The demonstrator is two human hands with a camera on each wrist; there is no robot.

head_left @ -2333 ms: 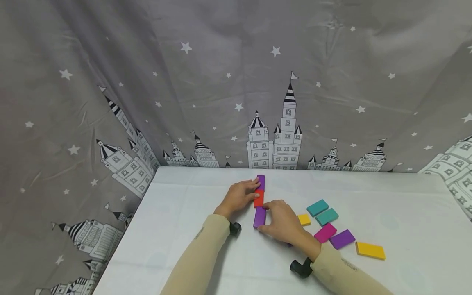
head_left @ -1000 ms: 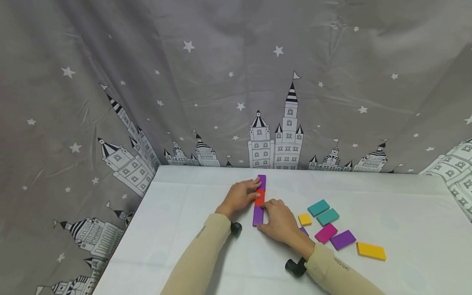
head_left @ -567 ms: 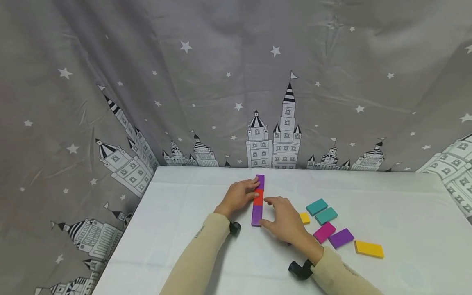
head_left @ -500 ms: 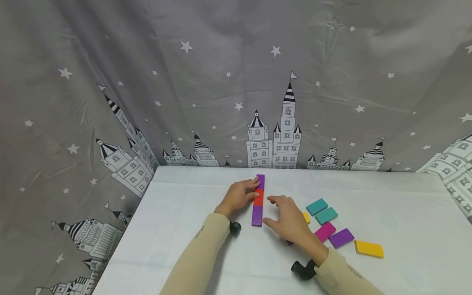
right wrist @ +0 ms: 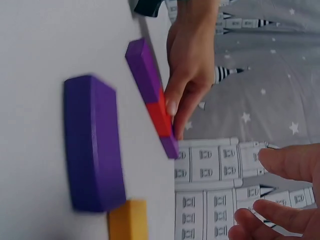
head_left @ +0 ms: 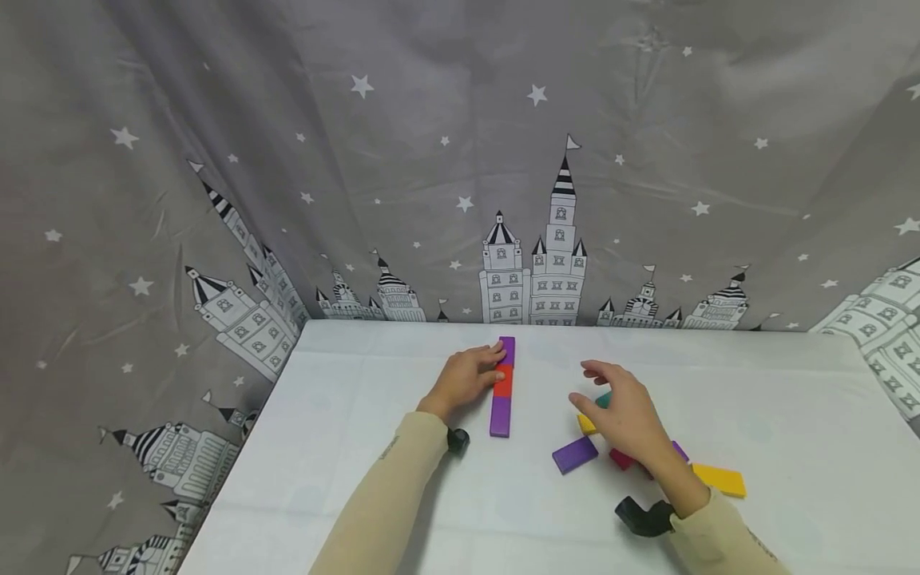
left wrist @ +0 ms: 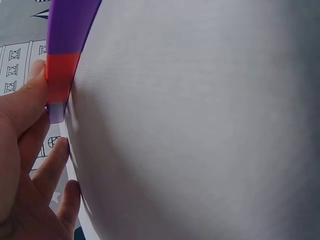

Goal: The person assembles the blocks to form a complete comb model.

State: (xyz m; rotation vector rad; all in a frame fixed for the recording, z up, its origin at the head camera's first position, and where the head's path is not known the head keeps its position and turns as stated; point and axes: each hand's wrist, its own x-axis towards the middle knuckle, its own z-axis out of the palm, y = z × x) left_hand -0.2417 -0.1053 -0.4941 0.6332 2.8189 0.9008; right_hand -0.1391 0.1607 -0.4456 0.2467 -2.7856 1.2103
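A straight row of three flat blocks lies on the white table: a far purple block [head_left: 509,346], a red block [head_left: 504,382] and a near purple block [head_left: 500,418]. From the left side, my left hand [head_left: 463,380] rests against the row, thumb at the red block and a fingertip on the far purple one; the left wrist view shows its other fingers extended. My right hand [head_left: 627,411] is spread above the loose blocks, holding nothing. Beneath it show parts of a teal block [head_left: 603,400], a small yellow block [head_left: 586,424] and a magenta block [head_left: 621,459].
A loose purple block [head_left: 575,454] lies between the row and the right hand. Farther right are a partly hidden purple block [head_left: 680,451] and a long yellow block [head_left: 721,480]. A grey curtain [head_left: 431,160] printed with castles hangs behind the table.
The right hand set the near purple block flush with the red one, let go, and moved right over the loose blocks. The left hand has stayed at the row.
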